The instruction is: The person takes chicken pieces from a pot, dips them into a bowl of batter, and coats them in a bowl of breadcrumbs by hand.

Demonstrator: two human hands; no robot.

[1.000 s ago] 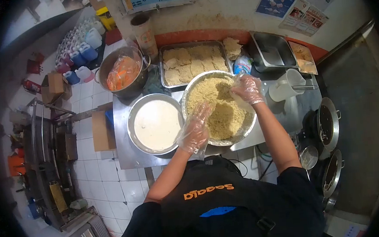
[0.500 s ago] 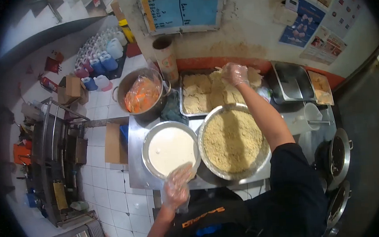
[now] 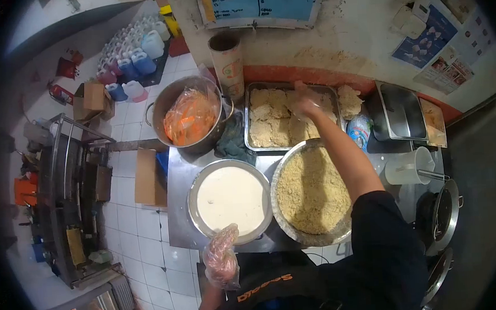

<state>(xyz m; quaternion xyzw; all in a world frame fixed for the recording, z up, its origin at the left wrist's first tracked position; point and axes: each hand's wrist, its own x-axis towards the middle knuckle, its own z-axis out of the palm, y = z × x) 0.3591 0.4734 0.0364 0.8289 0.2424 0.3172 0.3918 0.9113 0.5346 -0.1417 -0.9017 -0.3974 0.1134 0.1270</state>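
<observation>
In a clear plastic glove, my left hand (image 3: 221,258) is at the near-left rim of a metal bowl of white batter (image 3: 230,197); its fingers look bunched, and nothing shows in them. My right hand (image 3: 305,101), also gloved, reaches over a metal tray (image 3: 250,118) of flat, crumb-coated pieces (image 3: 269,117); motion blurs its fingers. Below my right forearm sits a wide bowl of yellowish crumbs (image 3: 310,194). One more coated piece (image 3: 349,101) lies beyond the tray's right edge.
At the table's back left stands a big pot (image 3: 158,118) with a bag of orange contents, beside a cardboard tube (image 3: 228,65). To the right are a deep steel container (image 3: 398,111), a clear jug (image 3: 408,167) and a pan (image 3: 446,217). Cloth (image 3: 236,141) lies before the tray.
The view has shifted. My right hand has lowered over the tray's right part, and a coated piece beyond its edge shows more fully. My left hand has drawn back towards me from the batter bowl.
</observation>
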